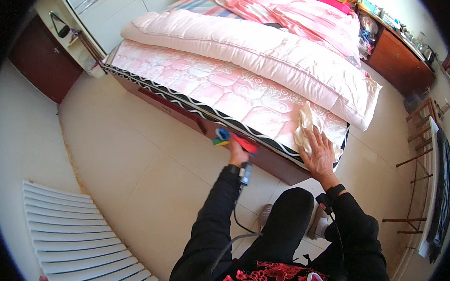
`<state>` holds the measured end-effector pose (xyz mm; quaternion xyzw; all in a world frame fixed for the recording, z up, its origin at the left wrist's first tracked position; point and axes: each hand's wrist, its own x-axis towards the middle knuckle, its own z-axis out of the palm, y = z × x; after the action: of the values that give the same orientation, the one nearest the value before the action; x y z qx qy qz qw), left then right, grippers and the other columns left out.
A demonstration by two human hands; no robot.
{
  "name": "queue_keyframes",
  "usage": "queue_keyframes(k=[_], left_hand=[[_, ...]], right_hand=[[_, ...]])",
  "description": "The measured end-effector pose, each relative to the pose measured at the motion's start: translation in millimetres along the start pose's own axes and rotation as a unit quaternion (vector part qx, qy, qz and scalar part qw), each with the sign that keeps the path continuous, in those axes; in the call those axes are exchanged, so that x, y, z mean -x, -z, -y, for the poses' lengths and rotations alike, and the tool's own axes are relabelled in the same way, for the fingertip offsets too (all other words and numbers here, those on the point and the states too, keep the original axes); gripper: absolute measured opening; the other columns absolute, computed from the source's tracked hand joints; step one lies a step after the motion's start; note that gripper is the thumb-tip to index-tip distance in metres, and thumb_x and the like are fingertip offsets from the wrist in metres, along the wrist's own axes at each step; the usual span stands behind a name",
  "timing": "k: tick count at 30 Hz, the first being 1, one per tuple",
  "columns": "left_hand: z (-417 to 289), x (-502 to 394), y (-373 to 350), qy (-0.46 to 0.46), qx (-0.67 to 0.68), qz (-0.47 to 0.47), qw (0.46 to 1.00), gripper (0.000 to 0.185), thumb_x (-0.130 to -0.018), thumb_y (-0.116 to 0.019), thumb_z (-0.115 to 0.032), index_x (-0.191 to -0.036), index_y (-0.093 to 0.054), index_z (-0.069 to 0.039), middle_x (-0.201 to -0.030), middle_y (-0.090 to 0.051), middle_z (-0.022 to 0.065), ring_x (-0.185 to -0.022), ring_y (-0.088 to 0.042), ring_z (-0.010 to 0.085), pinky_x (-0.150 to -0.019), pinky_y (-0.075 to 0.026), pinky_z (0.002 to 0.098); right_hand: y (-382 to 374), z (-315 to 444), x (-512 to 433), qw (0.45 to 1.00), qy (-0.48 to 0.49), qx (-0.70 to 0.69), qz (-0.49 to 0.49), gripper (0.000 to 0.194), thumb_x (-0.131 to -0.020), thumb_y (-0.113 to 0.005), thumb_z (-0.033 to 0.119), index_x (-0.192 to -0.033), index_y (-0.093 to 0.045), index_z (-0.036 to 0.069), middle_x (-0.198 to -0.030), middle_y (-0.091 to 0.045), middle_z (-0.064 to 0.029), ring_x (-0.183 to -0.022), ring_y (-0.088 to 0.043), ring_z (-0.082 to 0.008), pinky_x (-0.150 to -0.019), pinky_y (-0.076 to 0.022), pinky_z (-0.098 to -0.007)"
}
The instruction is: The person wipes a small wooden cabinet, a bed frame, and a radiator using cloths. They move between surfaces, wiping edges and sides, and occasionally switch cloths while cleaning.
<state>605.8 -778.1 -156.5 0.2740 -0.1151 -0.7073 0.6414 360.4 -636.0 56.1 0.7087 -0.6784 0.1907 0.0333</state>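
Note:
My left hand (pixel 238 153) is closed around a small multicoloured object (pixel 244 144), red on one side with blue, green and yellow parts; it is blurred, so its kind is unclear. It is just off the side of the bed's foot end. My right hand (pixel 319 154) holds a crumpled cream cloth (pixel 305 126) against the near right corner of the mattress, its fingers lying over the fabric. The mattress (pixel 206 80) has a pink and white quilted top and a black edge with white waves. A rolled pale pink quilt (pixel 242 48) lies across it.
Beneath the mattress is a reddish-brown bed base (pixel 161 107). At lower left, a white slatted radiator (pixel 76 242) stands by the wall. A wooden cabinet (pixel 398 62) bears various items at right, near a rusty metal frame (pixel 418 144). A dark door (pixel 42 59) is at far left.

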Motion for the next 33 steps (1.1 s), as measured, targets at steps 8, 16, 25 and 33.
queue_keyframes(k=[8, 16, 25, 33], left_hand=[[49.9, 93.1, -42.3, 0.123, 0.024, 0.111, 0.986, 0.046, -0.098, -0.046, -0.045, -0.126, -0.052, -0.009, -0.128, -0.057, 0.0088, -0.119, -0.052, 0.0272, -0.105, -0.038, 0.0478], [-28.3, 118.7, -70.7, -0.008, -0.070, -0.044, 0.997, 0.031, -0.100, -0.044, -0.035, -0.113, -0.056, -0.010, -0.107, -0.062, 0.0050, -0.097, -0.060, 0.0209, -0.086, -0.049, 0.0400], [2.6, 162.0, -205.6, -0.300, -0.552, 0.272, 0.729, 0.047, -0.100, -0.041, -0.036, -0.129, -0.048, 0.001, -0.127, -0.051, 0.0248, -0.113, -0.048, 0.0418, -0.097, -0.038, 0.0466], [79.2, 152.4, -197.7, -0.197, -0.861, 0.298, 0.363, 0.050, -0.095, -0.041, -0.047, -0.140, -0.047, -0.025, -0.148, -0.038, 0.0105, -0.143, -0.020, 0.0354, -0.110, -0.014, 0.0603]], right_hand=[[-3.9, -6.4, 5.7, 1.000, -0.002, -0.025, 0.000, 0.057, -0.088, -0.057, 0.041, -0.138, -0.045, 0.016, -0.142, -0.045, -0.0157, -0.129, -0.041, -0.0420, -0.105, -0.0326, -0.0492], [9.0, -22.5, 39.5, 0.988, 0.063, -0.138, 0.026, 0.060, -0.073, -0.063, 0.004, -0.131, -0.052, 0.015, -0.138, -0.048, -0.0131, -0.124, -0.045, -0.0361, -0.102, -0.0348, -0.0505], [20.2, -43.5, 115.3, 0.813, -0.147, -0.550, -0.118, 0.033, -0.085, -0.063, 0.007, -0.118, -0.061, 0.006, -0.098, -0.063, -0.0041, -0.090, -0.058, -0.0113, -0.078, -0.0481, -0.0268], [-37.9, -102.8, 205.3, 0.362, -0.470, -0.764, -0.253, 0.037, -0.088, -0.057, 0.006, -0.124, -0.049, 0.001, -0.108, -0.059, -0.0137, -0.094, -0.062, -0.0308, -0.077, -0.0543, -0.0475]])
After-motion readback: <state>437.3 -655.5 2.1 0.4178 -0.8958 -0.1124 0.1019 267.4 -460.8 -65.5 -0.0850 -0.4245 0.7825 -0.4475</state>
